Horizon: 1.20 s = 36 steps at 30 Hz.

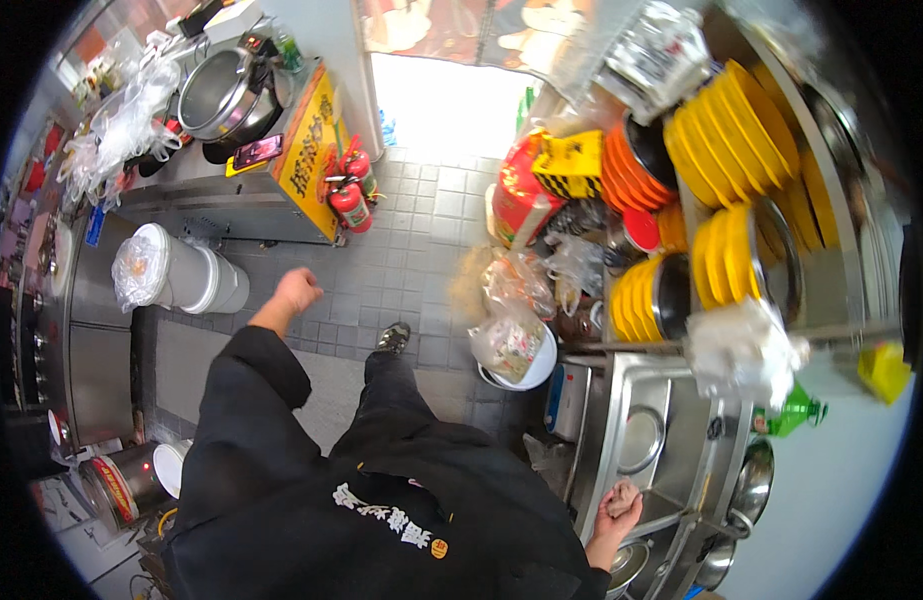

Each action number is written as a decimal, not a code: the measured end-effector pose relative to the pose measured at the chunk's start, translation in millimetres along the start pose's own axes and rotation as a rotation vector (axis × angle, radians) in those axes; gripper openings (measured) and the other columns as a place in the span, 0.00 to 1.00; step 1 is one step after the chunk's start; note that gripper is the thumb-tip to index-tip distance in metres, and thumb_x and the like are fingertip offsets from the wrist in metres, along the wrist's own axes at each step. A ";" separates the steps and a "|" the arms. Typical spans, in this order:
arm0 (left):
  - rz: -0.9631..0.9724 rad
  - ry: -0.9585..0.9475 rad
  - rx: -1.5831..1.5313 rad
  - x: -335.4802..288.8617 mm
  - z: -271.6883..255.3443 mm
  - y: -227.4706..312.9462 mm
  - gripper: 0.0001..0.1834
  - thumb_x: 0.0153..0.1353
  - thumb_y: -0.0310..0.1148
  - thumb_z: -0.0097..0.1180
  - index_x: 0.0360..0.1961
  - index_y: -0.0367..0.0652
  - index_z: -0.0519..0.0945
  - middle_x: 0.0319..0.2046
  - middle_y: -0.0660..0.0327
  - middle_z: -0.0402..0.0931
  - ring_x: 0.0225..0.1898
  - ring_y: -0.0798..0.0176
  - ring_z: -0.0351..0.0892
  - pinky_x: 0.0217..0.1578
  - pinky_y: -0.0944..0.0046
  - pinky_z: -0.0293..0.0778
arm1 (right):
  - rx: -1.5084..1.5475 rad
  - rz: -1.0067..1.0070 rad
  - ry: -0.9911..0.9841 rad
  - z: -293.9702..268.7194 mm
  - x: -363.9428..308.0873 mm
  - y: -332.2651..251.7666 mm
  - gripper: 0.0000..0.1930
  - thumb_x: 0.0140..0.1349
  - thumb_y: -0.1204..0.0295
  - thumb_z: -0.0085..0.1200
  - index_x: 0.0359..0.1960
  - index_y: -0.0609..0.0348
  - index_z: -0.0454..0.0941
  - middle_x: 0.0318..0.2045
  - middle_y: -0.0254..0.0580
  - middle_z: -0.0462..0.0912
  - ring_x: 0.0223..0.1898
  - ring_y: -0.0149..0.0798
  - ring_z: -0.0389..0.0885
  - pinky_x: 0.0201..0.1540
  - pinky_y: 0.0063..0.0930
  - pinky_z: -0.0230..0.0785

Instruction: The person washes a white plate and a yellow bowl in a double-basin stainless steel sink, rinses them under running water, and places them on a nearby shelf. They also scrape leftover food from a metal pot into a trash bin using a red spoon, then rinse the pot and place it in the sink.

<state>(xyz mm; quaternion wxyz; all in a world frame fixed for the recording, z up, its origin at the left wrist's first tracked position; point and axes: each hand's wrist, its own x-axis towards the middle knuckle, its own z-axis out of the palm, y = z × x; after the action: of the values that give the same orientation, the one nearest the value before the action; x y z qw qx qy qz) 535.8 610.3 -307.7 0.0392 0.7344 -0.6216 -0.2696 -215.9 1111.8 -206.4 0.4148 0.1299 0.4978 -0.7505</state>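
Note:
My left hand [298, 290] hangs over the grey tiled floor, its fingers loosely curled with nothing seen in them. At the lower right, my right hand [613, 520] is closed on a small crumpled beige-pink cloth [622, 495], held above the edge of a steel sink [631, 375]. A round steel bowl [641, 440] lies in the sink's basin. Just below my right hand is another round steel vessel [628, 562], partly hidden by my arm.
Yellow bowls [731, 130] stack on shelves at the right. A white bucket [536, 365] with plastic bags stands on the floor before the sink. Fire extinguishers [351, 205] stand beside a counter [291, 180] bearing a large pot [216, 95]. White tubs [221, 280] are at the left.

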 end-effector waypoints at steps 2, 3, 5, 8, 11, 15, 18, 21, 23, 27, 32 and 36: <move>-0.067 0.089 0.029 63.9 -53.2 -40.6 0.22 0.47 0.38 0.74 0.41 0.39 0.83 0.40 0.50 0.85 0.44 0.47 0.85 0.47 0.53 0.80 | -0.063 0.055 -0.077 32.5 -8.3 16.7 0.23 0.73 0.50 0.51 0.52 0.58 0.79 0.42 0.37 0.87 0.41 0.34 0.83 0.43 0.30 0.80; -0.064 0.201 0.068 90.9 -80.7 -58.3 0.24 0.46 0.36 0.74 0.43 0.39 0.82 0.39 0.50 0.84 0.44 0.45 0.84 0.48 0.53 0.80 | -0.108 0.059 -0.076 50.8 -11.6 27.4 0.22 0.73 0.50 0.51 0.52 0.57 0.79 0.41 0.36 0.86 0.40 0.33 0.83 0.43 0.29 0.79; -0.128 0.294 0.088 137.9 -140.2 -84.5 0.31 0.45 0.35 0.74 0.52 0.36 0.80 0.46 0.44 0.84 0.52 0.42 0.83 0.53 0.50 0.79 | -0.198 0.034 0.070 89.5 -17.4 45.3 0.21 0.72 0.50 0.51 0.50 0.56 0.79 0.40 0.35 0.86 0.40 0.33 0.82 0.42 0.27 0.78; -0.198 0.263 0.166 192.5 -215.6 -96.4 0.39 0.50 0.30 0.69 0.65 0.39 0.70 0.60 0.42 0.75 0.63 0.40 0.75 0.63 0.47 0.73 | -0.324 0.032 0.078 152.8 -19.9 67.1 0.19 0.72 0.51 0.51 0.45 0.54 0.79 0.37 0.33 0.83 0.37 0.32 0.80 0.38 0.24 0.76; -0.087 0.247 0.324 237.5 -257.4 -97.1 0.44 0.52 0.24 0.64 0.72 0.43 0.62 0.69 0.48 0.66 0.68 0.42 0.68 0.65 0.43 0.71 | -0.421 0.087 0.019 211.2 -15.3 75.0 0.16 0.72 0.53 0.52 0.40 0.53 0.77 0.36 0.33 0.82 0.37 0.31 0.78 0.34 0.24 0.74; 0.039 0.214 0.463 268.4 -264.2 -99.5 0.53 0.48 0.24 0.68 0.76 0.45 0.56 0.73 0.50 0.62 0.74 0.45 0.60 0.70 0.41 0.66 | -0.542 0.061 -0.029 276.2 -2.1 75.4 0.14 0.72 0.56 0.52 0.38 0.53 0.75 0.35 0.35 0.81 0.32 0.33 0.75 0.30 0.25 0.70; -0.013 0.109 0.503 283.7 -267.6 -103.5 0.56 0.49 0.22 0.67 0.79 0.47 0.51 0.76 0.53 0.58 0.77 0.47 0.55 0.72 0.38 0.62 | -0.605 -0.004 -0.053 309.8 1.3 82.5 0.12 0.72 0.57 0.52 0.37 0.50 0.74 0.35 0.35 0.81 0.28 0.33 0.73 0.28 0.27 0.66; -0.025 0.041 0.502 294.1 -270.5 -106.5 0.58 0.50 0.22 0.66 0.80 0.47 0.48 0.76 0.53 0.58 0.77 0.48 0.55 0.72 0.35 0.61 | -0.598 -0.010 -0.004 327.2 -1.0 90.7 0.11 0.73 0.56 0.53 0.39 0.47 0.74 0.35 0.36 0.82 0.26 0.32 0.73 0.28 0.27 0.67; -0.022 0.024 0.464 296.6 -270.4 -110.3 0.58 0.50 0.23 0.67 0.80 0.47 0.48 0.75 0.53 0.59 0.77 0.48 0.57 0.71 0.35 0.61 | -0.650 -0.027 0.073 329.4 -4.0 95.7 0.11 0.72 0.55 0.53 0.40 0.47 0.75 0.34 0.36 0.82 0.26 0.32 0.74 0.29 0.26 0.69; 0.025 0.104 0.432 296.1 -264.6 -120.4 0.55 0.46 0.30 0.72 0.76 0.43 0.57 0.65 0.48 0.68 0.68 0.41 0.67 0.66 0.42 0.70 | -0.722 0.010 0.062 322.3 -8.8 103.7 0.12 0.71 0.54 0.56 0.42 0.46 0.76 0.34 0.37 0.85 0.26 0.32 0.77 0.32 0.27 0.73; -0.121 0.114 0.347 289.5 -250.7 -128.7 0.44 0.41 0.39 0.75 0.61 0.38 0.71 0.58 0.44 0.71 0.64 0.39 0.70 0.64 0.46 0.72 | -0.735 -0.010 0.180 316.6 -12.6 113.2 0.14 0.69 0.54 0.57 0.45 0.47 0.78 0.34 0.37 0.86 0.27 0.33 0.80 0.33 0.27 0.74; -0.236 0.187 0.237 278.2 -233.5 -127.3 0.44 0.39 0.43 0.75 0.58 0.34 0.72 0.58 0.40 0.71 0.62 0.37 0.72 0.64 0.46 0.73 | -0.769 -0.031 0.164 318.1 -15.5 114.4 0.14 0.71 0.53 0.55 0.44 0.49 0.78 0.32 0.36 0.85 0.25 0.32 0.77 0.32 0.26 0.72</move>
<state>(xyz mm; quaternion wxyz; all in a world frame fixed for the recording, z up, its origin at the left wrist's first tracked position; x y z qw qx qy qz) 775.9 314.1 -255.5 -0.0218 0.8235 -0.5523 -0.1276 -51.0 829.2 -120.4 0.3806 0.0170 0.7760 -0.5026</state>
